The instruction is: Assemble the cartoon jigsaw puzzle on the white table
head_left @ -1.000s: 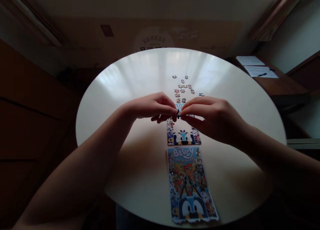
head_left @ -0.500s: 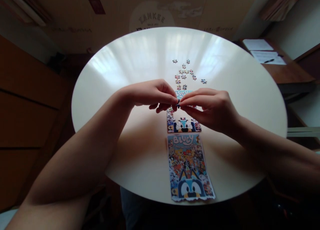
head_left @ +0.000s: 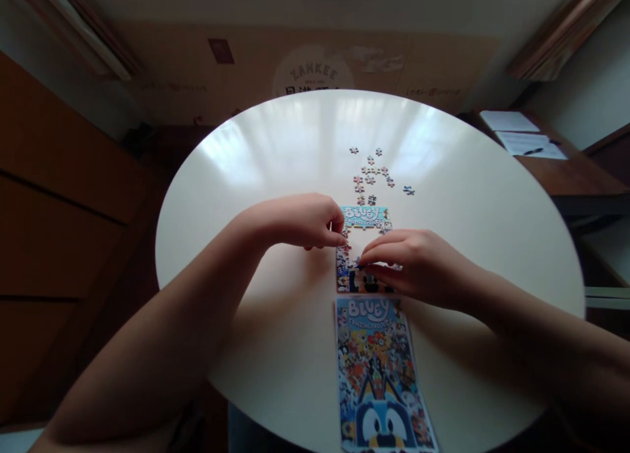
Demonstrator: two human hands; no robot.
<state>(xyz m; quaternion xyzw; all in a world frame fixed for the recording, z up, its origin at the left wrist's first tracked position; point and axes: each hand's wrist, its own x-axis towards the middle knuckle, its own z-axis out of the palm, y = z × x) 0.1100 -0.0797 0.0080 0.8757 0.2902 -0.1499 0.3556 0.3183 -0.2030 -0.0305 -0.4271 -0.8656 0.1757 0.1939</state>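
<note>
A partly assembled jigsaw puzzle (head_left: 364,215) lies on the round table, with a bare gap in its middle. My right hand (head_left: 418,264) reaches over its right side, thumb and fingertips pinched on a small dark puzzle piece (head_left: 359,262) at the lower edge of the gap, just above the blue dog's head. My left hand (head_left: 310,220) is curled at the puzzle's left edge, thumb and fingertips close together there. Whether it grips anything is hidden. Directly below the puzzle lies a printed reference picture (head_left: 377,367) with the word Bluey.
Several loose puzzle pieces (head_left: 370,179) are scattered beyond the puzzle, one piece (head_left: 408,190) apart to the right. The white table (head_left: 482,243) has a rounded edge. A brown side table (head_left: 585,171) with papers (head_left: 534,144) and a pen stands at the right.
Both hands met over the puzzle on a dark piece before. Now they are apart: the right has lowered the piece toward the gap's lower edge, the left is at the left edge. The view tilted up.
</note>
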